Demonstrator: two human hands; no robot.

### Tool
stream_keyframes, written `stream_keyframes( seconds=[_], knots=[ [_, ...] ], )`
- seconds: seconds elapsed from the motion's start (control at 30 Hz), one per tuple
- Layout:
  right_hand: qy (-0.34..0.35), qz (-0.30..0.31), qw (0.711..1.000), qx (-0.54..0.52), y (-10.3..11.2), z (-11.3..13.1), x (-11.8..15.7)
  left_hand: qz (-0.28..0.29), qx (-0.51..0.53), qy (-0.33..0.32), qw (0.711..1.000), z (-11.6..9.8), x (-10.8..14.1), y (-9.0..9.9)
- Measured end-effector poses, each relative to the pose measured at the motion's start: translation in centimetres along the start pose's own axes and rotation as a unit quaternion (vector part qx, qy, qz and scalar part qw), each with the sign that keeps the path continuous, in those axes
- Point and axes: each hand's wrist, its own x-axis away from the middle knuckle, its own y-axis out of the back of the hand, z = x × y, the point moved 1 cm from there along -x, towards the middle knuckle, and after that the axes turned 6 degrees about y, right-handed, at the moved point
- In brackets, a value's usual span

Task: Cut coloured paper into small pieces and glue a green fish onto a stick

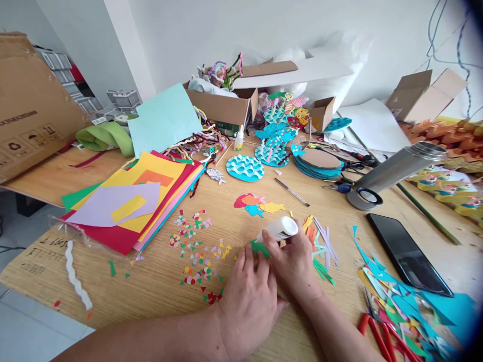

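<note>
My right hand (292, 261) is wrapped around a white glue bottle (281, 230), tilted so its nozzle points down and left at a green paper piece (260, 248). My left hand (249, 286) lies low on the table with its fingertips pressing that green piece; much of the piece is hidden by my fingers. Just beyond are small paper fish cutouts (256, 205) in red, orange, blue and yellow. Tiny paper dots, triangles and stars (196, 256) are scattered to the left of my hands. Thin coloured paper strips (324, 244) lie beside my right hand.
Coloured paper sheets (124, 206) are stacked at left. Farther back are a wavy blue disc (245, 168), stacked cardboard discs (319, 163) and a pen (292, 192). On the right are a metal flask (400, 168), a phone (409, 254), red-handled scissors (381, 332) and paper scraps (418, 314).
</note>
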Motion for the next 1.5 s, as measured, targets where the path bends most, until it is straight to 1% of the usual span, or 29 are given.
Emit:
stream_keyframes(
  seconds=[0.37, 0.5, 0.57, 0.63, 0.73, 0.87, 0.9, 1.0, 1.03, 1.13, 1.17, 1.3, 1.4, 1.5],
  knots=[
    [-0.013, -0.002, 1.0, -0.012, 0.06, 0.0, -0.2, 0.011, -0.007, -0.002, 1.0, -0.02, -0.18, 0.28],
    [-0.056, -0.034, 0.996, -0.055, 0.26, -0.18, -0.6, 0.003, -0.02, -0.006, 1.0, 0.0, -0.2, 0.22],
    [-0.077, -0.04, 0.994, -0.067, 0.35, -0.25, -0.68, 0.0, -0.024, -0.008, 1.0, 0.01, -0.23, 0.26],
    [-0.083, -0.041, 0.993, -0.067, 0.43, -0.19, -0.63, -0.001, -0.024, -0.01, 1.0, 0.01, -0.24, 0.32],
    [-0.065, -0.041, 0.995, -0.058, 0.45, 0.11, -0.41, 0.001, -0.019, -0.01, 1.0, -0.01, -0.22, 0.41],
    [-0.035, -0.005, 0.998, -0.048, 0.33, 0.48, -0.25, 0.005, -0.014, -0.002, 1.0, 0.01, -0.2, 0.5],
    [-0.029, -0.008, 0.999, -0.045, 0.34, 0.52, -0.25, 0.007, -0.015, -0.002, 1.0, 0.02, -0.2, 0.52],
    [-0.012, -0.044, 0.998, -0.04, 0.46, 0.52, -0.28, 0.011, -0.015, -0.01, 1.0, 0.05, -0.2, 0.58],
    [-0.01, -0.044, 0.998, -0.038, 0.47, 0.49, -0.29, 0.011, -0.015, -0.011, 1.0, 0.05, -0.2, 0.6],
    [-0.018, -0.016, 0.999, -0.03, 0.44, 0.45, -0.35, 0.013, -0.013, -0.008, 1.0, 0.06, -0.19, 0.59],
    [-0.018, -0.015, 0.999, -0.029, 0.45, 0.49, -0.38, 0.014, -0.013, -0.007, 1.0, 0.05, -0.19, 0.57],
    [-0.001, -0.039, 0.998, -0.046, 0.6, 0.69, -0.43, 0.01, -0.018, -0.009, 1.0, 0.05, -0.23, 0.49],
    [0.0, -0.03, 0.998, -0.057, 0.52, 0.55, -0.3, 0.01, -0.019, -0.01, 1.0, 0.07, -0.26, 0.48],
    [-0.01, -0.018, 0.999, -0.04, 0.3, 0.22, -0.13, 0.012, -0.016, -0.009, 1.0, 0.09, -0.28, 0.52]
  ],
)
